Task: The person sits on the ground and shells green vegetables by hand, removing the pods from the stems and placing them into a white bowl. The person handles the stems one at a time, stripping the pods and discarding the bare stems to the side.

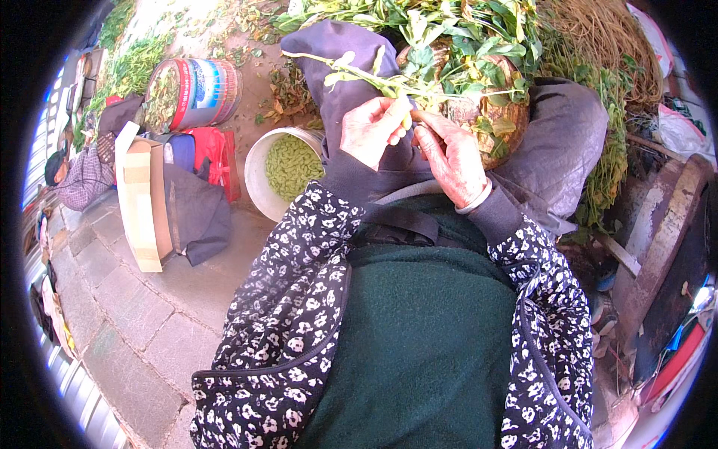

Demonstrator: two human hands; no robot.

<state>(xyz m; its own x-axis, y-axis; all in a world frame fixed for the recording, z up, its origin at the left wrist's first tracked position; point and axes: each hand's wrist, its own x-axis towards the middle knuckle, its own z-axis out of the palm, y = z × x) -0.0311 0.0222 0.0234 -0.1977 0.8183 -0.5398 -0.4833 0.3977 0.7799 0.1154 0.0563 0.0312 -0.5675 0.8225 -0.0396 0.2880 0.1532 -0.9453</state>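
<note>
My left hand point(374, 128) pinches a yellow-green pod and part of a leafy bean stalk point(359, 74) above my lap. Close on its right, my right hand point(453, 154) has thumb and fingers drawn together at the stalk's brownish end; what lies between the fingertips is too small to tell. Behind the hands, a round woven basket point(519, 126) between my knees bears green and yellowing bean plants point(477, 33). To the left of my left sleeve, a white plastic bucket point(255, 179) holds many shelled green beans point(293, 168).
A printed pail point(205, 92) of leaves lies tipped at the upper left. Below it are a cardboard box point(147, 207), dark cloth point(196, 213) and a red bag point(216, 163). Another person point(84, 174) is at the far left. Dried stems point(611, 45) and a wooden frame point(667, 213) stand right.
</note>
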